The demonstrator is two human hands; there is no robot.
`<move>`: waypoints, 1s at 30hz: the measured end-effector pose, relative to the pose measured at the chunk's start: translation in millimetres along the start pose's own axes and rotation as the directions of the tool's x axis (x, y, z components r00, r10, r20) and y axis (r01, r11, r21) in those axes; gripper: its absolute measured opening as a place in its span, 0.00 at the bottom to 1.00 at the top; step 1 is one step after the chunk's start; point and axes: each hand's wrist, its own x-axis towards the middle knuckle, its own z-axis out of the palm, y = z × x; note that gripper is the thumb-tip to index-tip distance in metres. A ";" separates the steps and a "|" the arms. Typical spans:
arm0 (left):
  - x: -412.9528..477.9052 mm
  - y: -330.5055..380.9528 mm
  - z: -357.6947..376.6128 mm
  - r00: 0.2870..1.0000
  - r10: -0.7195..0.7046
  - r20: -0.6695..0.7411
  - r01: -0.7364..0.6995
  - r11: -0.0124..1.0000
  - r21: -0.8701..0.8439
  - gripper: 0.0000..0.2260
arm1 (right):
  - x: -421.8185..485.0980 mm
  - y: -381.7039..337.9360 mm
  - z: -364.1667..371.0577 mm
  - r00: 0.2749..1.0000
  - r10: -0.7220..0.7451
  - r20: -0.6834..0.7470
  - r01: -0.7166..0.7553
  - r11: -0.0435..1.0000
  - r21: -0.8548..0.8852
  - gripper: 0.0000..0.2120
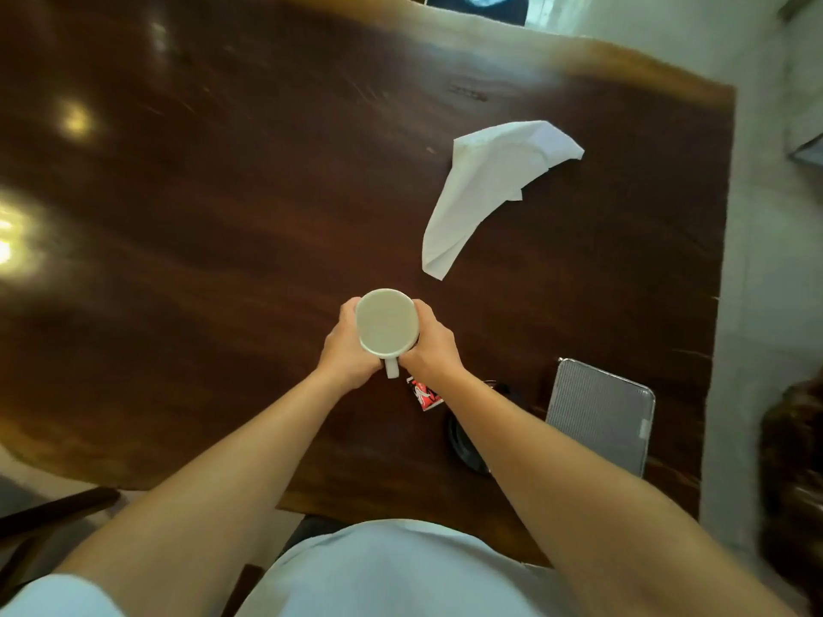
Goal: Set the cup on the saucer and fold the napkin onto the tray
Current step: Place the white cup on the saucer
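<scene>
A white cup (385,320) with its handle pointing toward me is clasped from both sides, my left hand (345,345) on its left wall and my right hand (429,345) on its right wall. Whether it rests on the table or is lifted I cannot tell. A crumpled white napkin (485,189) lies on the dark wooden table (200,193), farther away and to the right. A silver tray (601,411) sits at the near right. A dark saucer (463,438) lies left of the tray, mostly hidden under my right forearm.
A small red and white packet (425,394) lies just under my right wrist. The table's right edge runs past the tray, with pale floor (766,260) beyond. A dark chair (49,518) stands at the near left.
</scene>
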 end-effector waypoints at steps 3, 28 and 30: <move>-14.4 4.5 20.3 0.998 0.042 0.055 -0.044 0.999 0.029 0.44 | -23.5 16.8 -11.5 0.998 0.035 -0.045 -0.033 0.999 0.027 0.28; -73.5 14.7 151.3 0.896 0.225 0.383 -0.301 0.941 0.153 0.37 | -135.7 139.8 -49.8 0.896 0.267 -0.355 -0.191 0.953 0.235 0.22; -74.4 9.3 156.1 0.898 0.223 0.380 -0.303 0.939 0.164 0.35 | -138.0 146.4 -46.6 0.897 0.266 -0.353 -0.190 0.953 0.234 0.23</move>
